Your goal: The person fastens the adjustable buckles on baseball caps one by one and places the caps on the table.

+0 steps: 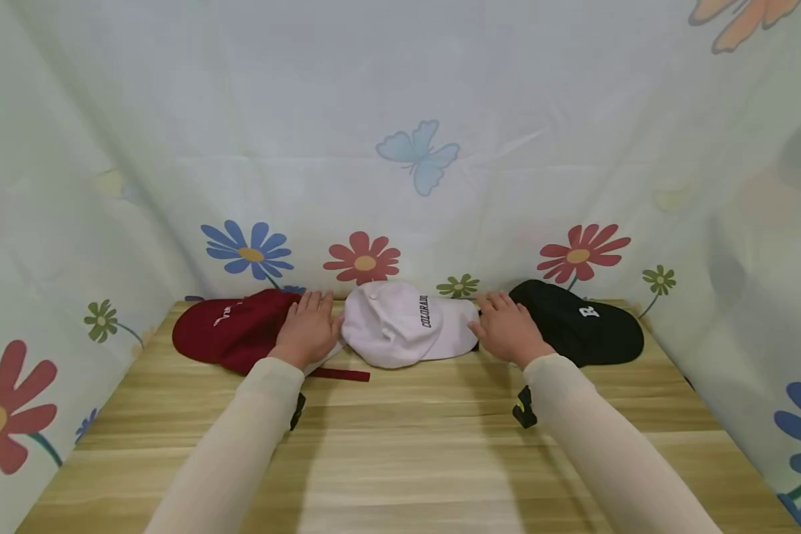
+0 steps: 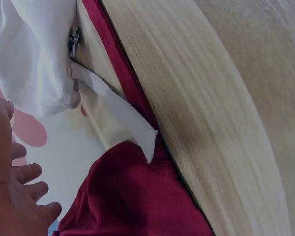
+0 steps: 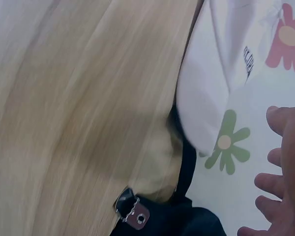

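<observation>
Three caps lie in a row along the back of the wooden table: dark red (image 1: pixel 240 337) on the left, white (image 1: pixel 387 326) lettered COLORADO in the middle, black (image 1: pixel 567 326) on the right. My left hand (image 1: pixel 310 330), fingers extended, hovers between the red and white caps, overlapping the red one's back in the head view. Between the white cap's brim and the black cap is my right hand (image 1: pixel 507 326), its fingers also extended. Neither grips anything. A red strap (image 2: pixel 115 54) and a white strap (image 2: pixel 113 105) cross below the left palm. The black cap's strap (image 3: pixel 188 164) runs under the white brim.
A pale cloth (image 1: pixel 307 170) printed with flowers and butterflies hangs behind the table and along both sides. The bare wooden tabletop (image 1: pixel 407 460) stretches in front of the caps. A metal buckle (image 3: pixel 137 215) shows on the black cap.
</observation>
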Motion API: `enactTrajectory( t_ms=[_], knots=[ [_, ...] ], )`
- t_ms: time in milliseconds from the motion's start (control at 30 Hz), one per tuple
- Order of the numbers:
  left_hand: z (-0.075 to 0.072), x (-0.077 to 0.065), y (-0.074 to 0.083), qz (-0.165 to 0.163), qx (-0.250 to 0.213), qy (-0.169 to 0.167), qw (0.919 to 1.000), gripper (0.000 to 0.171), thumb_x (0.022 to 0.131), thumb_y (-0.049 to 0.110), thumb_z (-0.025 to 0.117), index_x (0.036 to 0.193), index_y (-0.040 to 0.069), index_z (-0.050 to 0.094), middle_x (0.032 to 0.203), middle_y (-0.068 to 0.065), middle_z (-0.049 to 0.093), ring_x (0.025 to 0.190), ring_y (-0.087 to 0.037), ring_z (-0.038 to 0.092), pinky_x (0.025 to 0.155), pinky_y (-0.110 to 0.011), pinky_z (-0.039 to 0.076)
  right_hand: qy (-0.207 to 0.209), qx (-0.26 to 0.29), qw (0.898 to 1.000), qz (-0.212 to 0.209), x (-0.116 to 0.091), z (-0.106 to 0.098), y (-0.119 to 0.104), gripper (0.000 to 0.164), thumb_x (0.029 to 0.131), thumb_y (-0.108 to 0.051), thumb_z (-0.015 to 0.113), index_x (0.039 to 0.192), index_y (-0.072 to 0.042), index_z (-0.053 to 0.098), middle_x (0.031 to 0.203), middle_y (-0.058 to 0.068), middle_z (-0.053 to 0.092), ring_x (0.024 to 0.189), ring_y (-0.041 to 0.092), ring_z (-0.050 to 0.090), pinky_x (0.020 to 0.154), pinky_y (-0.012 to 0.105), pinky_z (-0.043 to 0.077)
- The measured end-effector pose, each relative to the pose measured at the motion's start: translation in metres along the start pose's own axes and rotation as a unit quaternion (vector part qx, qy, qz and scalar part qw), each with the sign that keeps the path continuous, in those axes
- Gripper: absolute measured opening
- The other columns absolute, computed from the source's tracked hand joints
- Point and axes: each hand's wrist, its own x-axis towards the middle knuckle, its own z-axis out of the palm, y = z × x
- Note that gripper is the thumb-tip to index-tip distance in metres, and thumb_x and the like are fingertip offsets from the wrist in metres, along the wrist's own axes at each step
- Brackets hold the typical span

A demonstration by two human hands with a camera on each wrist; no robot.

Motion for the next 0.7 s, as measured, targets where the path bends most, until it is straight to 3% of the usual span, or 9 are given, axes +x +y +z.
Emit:
enactTrajectory(
  t_ms=[333, 700],
  knots=[
    [0.008, 0.004, 0.0, 0.002, -0.018, 0.004, 0.9998, 0.06, 0.102, 0.032, 0.04, 0.151, -0.001, 0.026, 0.155, -0.026, 0.027, 0.145, -0.043, 0.02, 0.117, -0.058, 0.02, 0.017, 0.008, 1.0, -0.008, -0.004, 0.001, -0.017, 0.064, 0.099, -0.047, 0.048, 0.15, -0.011, 0.035, 0.153, 0.014, 0.037, 0.146, 0.036, 0.026, 0.117, 0.056, 0.022],
    [0.017, 0.01, 0.003, 0.032, 0.0, 0.029, 0.9991, 0.055, 0.102, 0.024, 0.042, 0.146, -0.007, 0.031, 0.147, -0.03, 0.037, 0.137, -0.045, 0.036, 0.114, -0.053, 0.031, 0.025, 0.003, 0.999, -0.041, -0.009, 0.011, -0.044, 0.065, 0.097, -0.048, 0.051, 0.15, -0.013, 0.035, 0.148, 0.012, 0.045, 0.138, 0.031, 0.039, 0.114, 0.049, 0.034]
  ],
)
